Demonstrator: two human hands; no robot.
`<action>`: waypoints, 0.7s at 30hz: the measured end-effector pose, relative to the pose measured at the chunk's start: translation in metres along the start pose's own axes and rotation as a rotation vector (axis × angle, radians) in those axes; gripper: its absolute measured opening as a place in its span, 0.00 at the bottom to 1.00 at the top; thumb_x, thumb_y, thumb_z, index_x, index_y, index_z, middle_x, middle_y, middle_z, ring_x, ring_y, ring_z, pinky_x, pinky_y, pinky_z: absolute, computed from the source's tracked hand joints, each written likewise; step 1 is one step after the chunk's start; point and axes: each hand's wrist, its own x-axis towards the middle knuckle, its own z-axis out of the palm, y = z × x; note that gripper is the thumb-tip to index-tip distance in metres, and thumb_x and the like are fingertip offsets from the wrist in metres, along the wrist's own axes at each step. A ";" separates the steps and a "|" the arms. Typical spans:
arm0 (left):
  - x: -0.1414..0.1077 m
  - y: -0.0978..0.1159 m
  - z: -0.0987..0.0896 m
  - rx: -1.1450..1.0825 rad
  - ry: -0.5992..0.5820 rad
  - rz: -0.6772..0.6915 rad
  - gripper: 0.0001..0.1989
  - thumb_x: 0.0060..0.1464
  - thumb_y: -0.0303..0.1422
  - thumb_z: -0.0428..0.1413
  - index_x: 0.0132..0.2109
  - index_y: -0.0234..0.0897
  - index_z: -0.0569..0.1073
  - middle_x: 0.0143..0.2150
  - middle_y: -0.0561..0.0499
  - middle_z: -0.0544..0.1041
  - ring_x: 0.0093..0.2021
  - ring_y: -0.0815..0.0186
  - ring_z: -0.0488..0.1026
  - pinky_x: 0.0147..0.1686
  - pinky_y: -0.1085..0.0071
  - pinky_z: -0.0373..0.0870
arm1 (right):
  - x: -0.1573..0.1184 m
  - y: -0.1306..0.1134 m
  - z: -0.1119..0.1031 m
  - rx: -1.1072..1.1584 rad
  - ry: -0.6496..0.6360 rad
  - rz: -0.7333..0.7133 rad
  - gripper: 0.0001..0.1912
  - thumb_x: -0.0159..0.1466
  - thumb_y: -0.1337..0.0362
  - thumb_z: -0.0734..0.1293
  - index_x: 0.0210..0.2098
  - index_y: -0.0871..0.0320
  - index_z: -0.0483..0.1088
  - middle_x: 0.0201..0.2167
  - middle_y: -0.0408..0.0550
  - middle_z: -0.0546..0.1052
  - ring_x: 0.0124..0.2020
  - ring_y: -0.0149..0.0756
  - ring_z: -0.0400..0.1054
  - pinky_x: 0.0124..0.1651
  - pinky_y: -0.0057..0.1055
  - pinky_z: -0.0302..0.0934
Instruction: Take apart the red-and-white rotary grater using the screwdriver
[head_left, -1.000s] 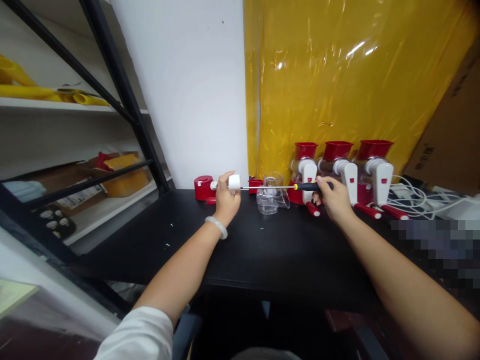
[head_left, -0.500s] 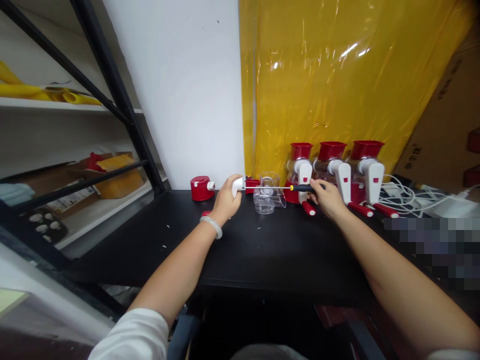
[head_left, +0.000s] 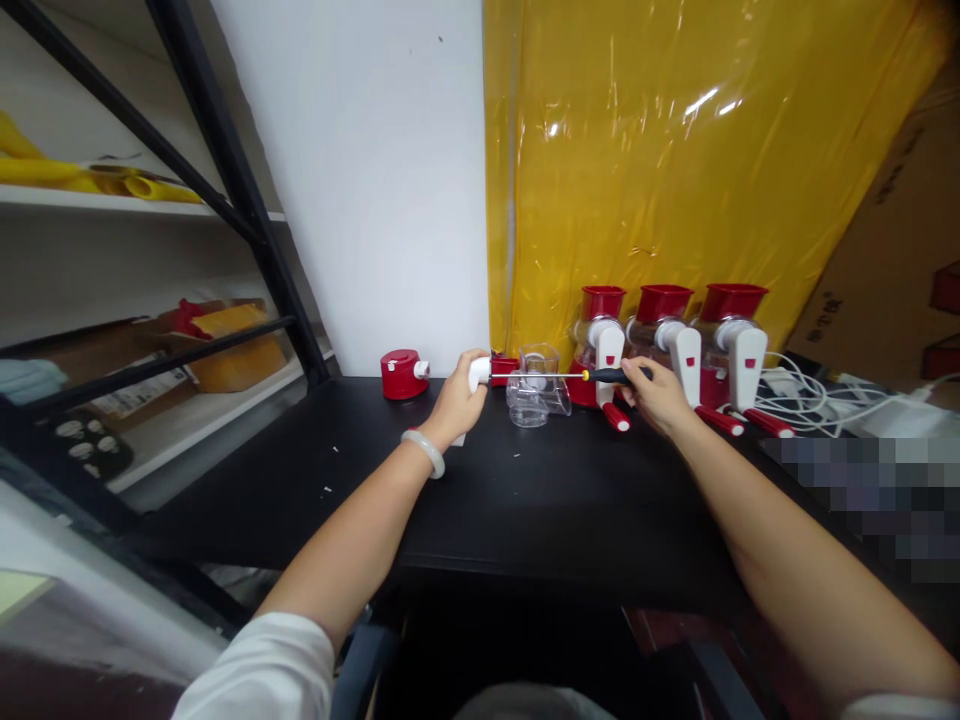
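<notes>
A: How do the hands stand?
B: The left hand [head_left: 454, 402] is closed around a white part [head_left: 481, 373], its flat end turned towards the right hand [head_left: 658, 396]. The right hand grips the dark handle of a screwdriver [head_left: 606, 376], fingers wrapped near its back end.

A: And what could go wrong?
B: The shaft runs nearly level between the hands, its tip at the white part. If the two hands fall out of line, or the push is too light, the tip could slip off and jab the left hand's fingers. Too hard a twist might turn the part in that grip. Whether the tip is seated in anything is too small to tell.

A: How does the white part look?
B: Smooth, glossy and rounded, mostly covered by the fingers, and held up above the black table [head_left: 525, 520]. A bit of red and white shows just below the left hand; whether it joins the part cannot be told.

A: What lies about?
B: A red piece [head_left: 403, 376] with a white stub sits beyond the left hand, on its outer side. A clear housing [head_left: 529, 398] stands between the hands, behind the shaft.
</notes>
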 end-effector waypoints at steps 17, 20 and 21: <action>-0.004 -0.001 0.014 -0.199 -0.019 -0.315 0.29 0.50 0.24 0.49 0.60 0.44 0.61 0.29 0.58 0.69 0.20 0.70 0.69 0.20 0.76 0.68 | 0.000 -0.009 -0.012 -0.187 -0.095 0.100 0.26 0.57 0.37 0.68 0.27 0.56 0.70 0.13 0.41 0.68 0.14 0.29 0.59 0.17 0.27 0.53; -0.006 0.001 0.014 -0.076 -0.011 -0.162 0.28 0.52 0.23 0.49 0.61 0.42 0.62 0.35 0.52 0.75 0.28 0.65 0.74 0.31 0.67 0.76 | 0.002 -0.011 -0.017 -0.184 -0.116 0.196 0.28 0.59 0.37 0.66 0.21 0.55 0.68 0.10 0.42 0.65 0.12 0.30 0.57 0.16 0.28 0.52; -0.008 0.003 0.014 -0.020 -0.015 -0.096 0.28 0.52 0.22 0.49 0.61 0.41 0.63 0.40 0.49 0.77 0.33 0.63 0.77 0.38 0.63 0.77 | 0.004 -0.012 -0.020 -0.171 -0.119 0.235 0.29 0.60 0.37 0.64 0.20 0.55 0.67 0.08 0.43 0.63 0.11 0.30 0.56 0.15 0.29 0.51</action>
